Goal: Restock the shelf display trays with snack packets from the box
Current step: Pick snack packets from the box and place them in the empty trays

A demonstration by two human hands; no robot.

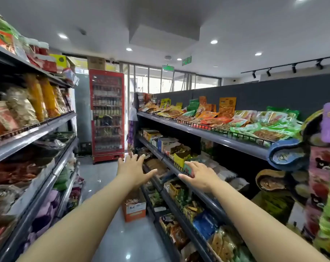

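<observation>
Down on the floor: the box [134, 209] sits open at the foot of the right-hand shelving, snack packets [133, 202] showing on top.
Handling: likely light, soft, slick, crushable; pinch each by a sealed edge.
Your left hand [134, 167]: fingers spread, empty.
Your right hand [199, 175]: fingers straight, close together, at the shelf rail [168, 163].
In your way: crowded display trays [181, 157]; both hands are well above the box.

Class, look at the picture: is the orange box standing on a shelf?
No, the box stands on the aisle floor, with packets showing in its open top.
</observation>
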